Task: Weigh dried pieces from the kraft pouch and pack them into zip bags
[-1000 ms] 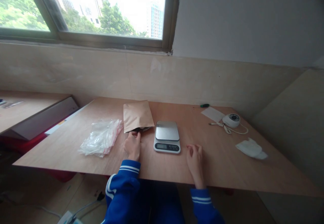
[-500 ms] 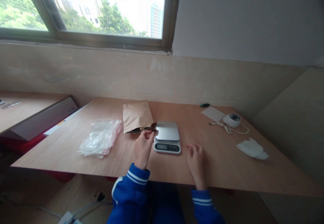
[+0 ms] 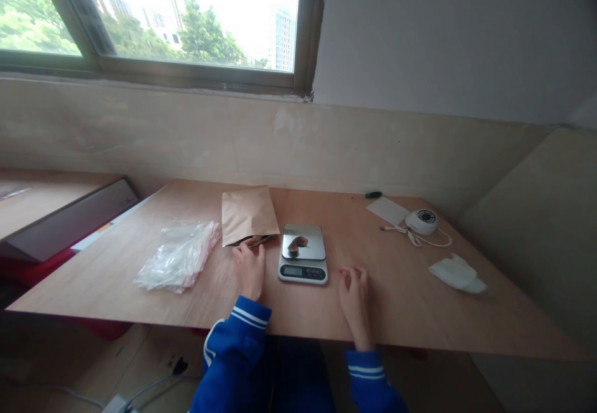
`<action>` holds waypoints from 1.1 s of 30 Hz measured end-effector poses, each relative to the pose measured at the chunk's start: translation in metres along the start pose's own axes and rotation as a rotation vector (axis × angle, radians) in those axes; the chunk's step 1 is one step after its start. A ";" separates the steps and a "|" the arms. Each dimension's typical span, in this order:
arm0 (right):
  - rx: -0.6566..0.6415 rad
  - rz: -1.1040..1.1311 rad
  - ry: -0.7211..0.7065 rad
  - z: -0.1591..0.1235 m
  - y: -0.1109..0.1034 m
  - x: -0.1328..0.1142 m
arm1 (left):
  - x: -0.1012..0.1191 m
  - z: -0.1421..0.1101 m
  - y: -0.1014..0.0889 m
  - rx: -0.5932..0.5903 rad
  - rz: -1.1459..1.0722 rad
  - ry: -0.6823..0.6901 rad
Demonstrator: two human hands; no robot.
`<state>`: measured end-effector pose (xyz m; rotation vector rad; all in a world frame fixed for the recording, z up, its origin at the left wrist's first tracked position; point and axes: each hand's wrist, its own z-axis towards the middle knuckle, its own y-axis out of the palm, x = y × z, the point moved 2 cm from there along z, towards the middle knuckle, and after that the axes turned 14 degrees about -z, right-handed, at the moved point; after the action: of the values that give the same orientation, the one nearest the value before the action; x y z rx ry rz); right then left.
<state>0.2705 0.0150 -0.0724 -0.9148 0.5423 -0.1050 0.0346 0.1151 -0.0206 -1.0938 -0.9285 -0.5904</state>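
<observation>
A brown paper bag (image 3: 248,215) lies flat on the wooden table (image 3: 396,301), its open mouth toward me. My left hand (image 3: 250,266) rests at that mouth, fingertips touching dark pieces that poke out; the fingers are bent together. A small digital kitchen scale (image 3: 303,252) stands just right of the bag, with a brown dried piece (image 3: 297,244) lying on its platform. My right hand (image 3: 355,292) rests on the table right of the scale, fingers loosely curled, holding nothing.
A pile of clear zip bags (image 3: 179,255) lies left of the paper bag. At the far right sit a white round device (image 3: 421,221) with a cord, a white card (image 3: 387,210), a green pen (image 3: 372,194) and a crumpled white tissue (image 3: 457,274).
My left hand drew a brown piece out of the bag, set it on the scale's platform, then went back to the bag's mouth. The right hand stayed where it was.
</observation>
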 end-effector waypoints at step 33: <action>-0.020 0.019 0.019 0.000 -0.002 -0.001 | -0.002 -0.045 -0.006 -0.032 -0.228 0.105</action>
<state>0.2700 0.0136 -0.0706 -0.9292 0.5700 -0.0914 0.0435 0.0705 -0.0270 -0.9823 -0.9610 -0.8451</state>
